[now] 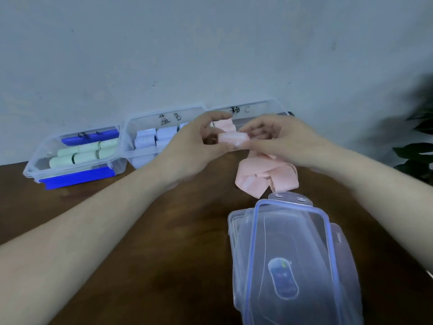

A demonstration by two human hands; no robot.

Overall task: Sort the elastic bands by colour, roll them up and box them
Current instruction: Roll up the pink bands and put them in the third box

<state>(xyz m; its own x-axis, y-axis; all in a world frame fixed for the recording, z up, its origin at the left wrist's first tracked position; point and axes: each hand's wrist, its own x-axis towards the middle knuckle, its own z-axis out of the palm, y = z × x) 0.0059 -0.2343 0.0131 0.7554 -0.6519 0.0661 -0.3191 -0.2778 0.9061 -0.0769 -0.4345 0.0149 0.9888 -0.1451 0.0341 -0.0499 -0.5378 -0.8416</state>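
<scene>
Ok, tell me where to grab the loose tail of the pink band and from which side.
Probably pinch the pink band's loose tail near its free end, where it lies crumpled on the table. Come from above and the near side: the left hand, the right hand and the pink roll crowd the far side.

A dark brown wooden table [164,231] is carrying three clear plastic boxes along its far edge: one [70,158] left of the hands, one [145,137] behind the left hand, one [264,109] behind both. Stacked clear blue-rimmed lids [293,254] are lying below the right hand.
</scene>
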